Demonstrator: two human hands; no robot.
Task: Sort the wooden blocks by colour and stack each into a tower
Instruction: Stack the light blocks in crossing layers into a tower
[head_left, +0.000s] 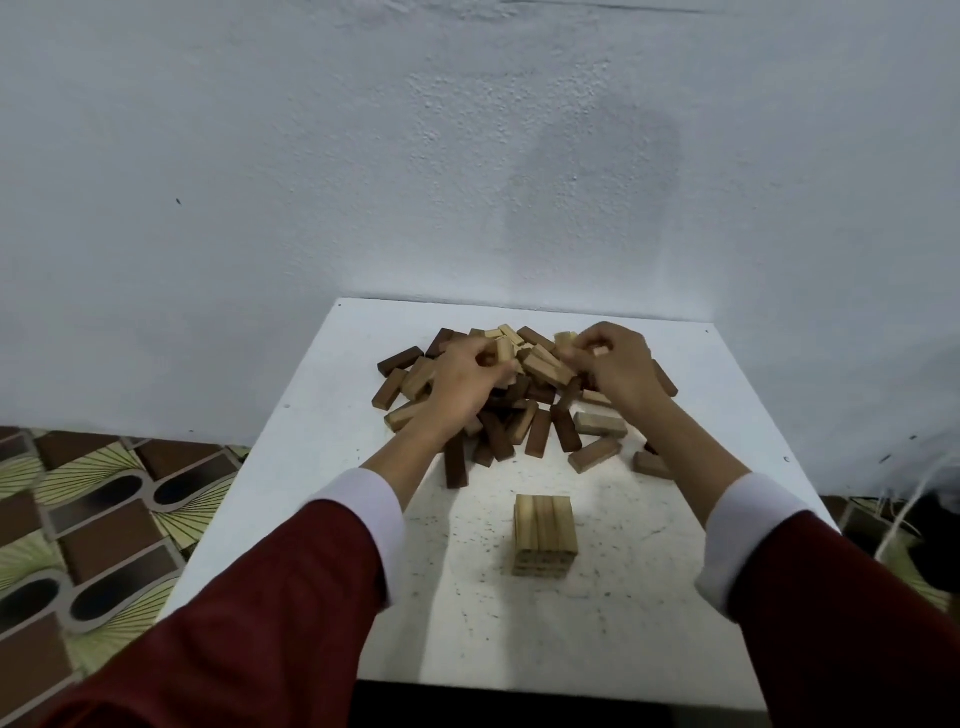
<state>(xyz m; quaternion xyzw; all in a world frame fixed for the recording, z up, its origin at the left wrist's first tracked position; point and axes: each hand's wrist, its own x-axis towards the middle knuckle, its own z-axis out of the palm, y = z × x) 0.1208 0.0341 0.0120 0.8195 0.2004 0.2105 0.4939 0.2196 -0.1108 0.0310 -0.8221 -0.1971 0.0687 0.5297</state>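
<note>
A loose heap of wooden blocks (519, 405), light tan and dark brown mixed, lies at the far half of the white table (322, 415). A short tower of light blocks (544, 535) stands nearer to me, at the table's middle. My left hand (462, 382) rests on the heap's left side with its fingers closed around a light block (503, 349). My right hand (615, 364) is over the heap's right side, fingers curled on a light block (563, 340). Both hands hide part of the heap.
The table stands against a pale wall (467, 156). Patterned floor tiles (93, 519) show to the left. White cords and a dark object (930, 519) lie on the floor at the right. Stray dark blocks (652, 464) lie at the heap's near right edge.
</note>
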